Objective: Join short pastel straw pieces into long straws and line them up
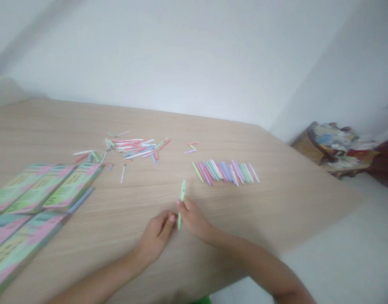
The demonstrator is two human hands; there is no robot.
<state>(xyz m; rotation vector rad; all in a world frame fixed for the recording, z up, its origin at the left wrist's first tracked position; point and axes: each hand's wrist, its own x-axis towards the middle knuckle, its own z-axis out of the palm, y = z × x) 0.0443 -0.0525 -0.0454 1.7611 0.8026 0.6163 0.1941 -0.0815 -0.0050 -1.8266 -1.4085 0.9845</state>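
Note:
A light green pen (183, 190) stands nearly upright in my right hand (194, 217), pinched between thumb and fingers around its middle. My left hand (159, 232) is closed just left of the pen's lower end, thumb pressed to the fingers; what it holds, if anything, is too small to make out. Beyond my hands to the right lies a slanting row of pens (225, 171) in green, purple, pink, blue and white, side by side on the wooden table (143, 194).
Loose pen parts (135, 147) in mixed colours lie heaped at the back left. A few thin pieces (191, 147) lie behind the row. Several green and pink boxes (72, 185) sit at the left, a blue strip (81, 200) beside them. A cluttered wooden stand (336, 147) is off to the right.

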